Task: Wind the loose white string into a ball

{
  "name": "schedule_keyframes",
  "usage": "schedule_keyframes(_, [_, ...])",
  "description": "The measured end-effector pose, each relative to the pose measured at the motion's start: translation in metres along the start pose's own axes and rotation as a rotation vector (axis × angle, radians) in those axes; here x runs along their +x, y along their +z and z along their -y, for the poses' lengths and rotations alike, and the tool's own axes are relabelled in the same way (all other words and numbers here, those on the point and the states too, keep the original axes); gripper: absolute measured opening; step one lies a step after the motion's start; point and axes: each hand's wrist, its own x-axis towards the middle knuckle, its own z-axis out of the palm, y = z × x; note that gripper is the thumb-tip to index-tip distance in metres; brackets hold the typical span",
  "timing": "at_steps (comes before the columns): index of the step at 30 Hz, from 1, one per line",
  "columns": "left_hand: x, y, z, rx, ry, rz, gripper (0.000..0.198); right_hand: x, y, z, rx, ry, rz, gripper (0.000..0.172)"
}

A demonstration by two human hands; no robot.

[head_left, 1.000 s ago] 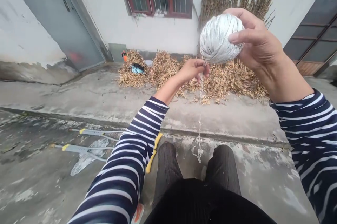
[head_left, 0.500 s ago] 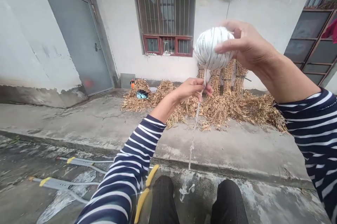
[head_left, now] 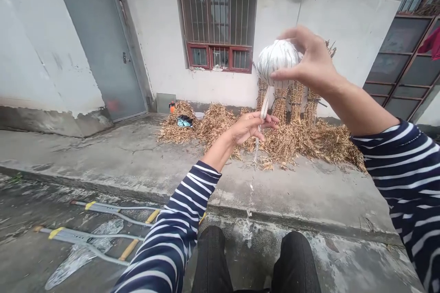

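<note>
My right hand grips a white ball of wound strap from the right, thumb in front and fingers over the top. From the ball's underside a white strand runs down to my left hand. The strand passes between the fingers of that hand, which are partly bent around it. Below the hand a thin, twisted white length hangs toward the ground in front of my knees.
Dry stalks lie along the white wall, with several tied bundles upright behind. A concrete step edge crosses ahead of my knees. Crutches and clear plastic lie at lower left. A grey door stands at left.
The ball has turned in my right hand, and the strand beneath it looks wider and slants more. My left hand has dropped slightly, its fingers more spread. The view has shifted a little.
</note>
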Motion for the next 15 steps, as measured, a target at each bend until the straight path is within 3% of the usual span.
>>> schedule_keyframes(4, [0.003, -0.005, 0.003, -0.053, 0.011, 0.048, 0.019, -0.002, 0.002, -0.011, -0.22, -0.1, -0.135, 0.054])
schedule_keyframes(9, [0.007, -0.018, 0.016, -0.12, -0.078, 0.091, 0.017, 0.011, 0.0, -0.013, -0.357, -0.29, -0.193, 0.06])
schedule_keyframes(12, [0.004, -0.026, 0.038, -0.135, -0.161, 0.077, 0.016, 0.028, -0.003, -0.02, -0.447, -0.427, -0.252, 0.065])
schedule_keyframes(15, [-0.005, -0.031, 0.077, -0.121, -0.287, 0.048, 0.017, 0.04, -0.008, -0.028, -0.508, -0.516, -0.326, 0.068])
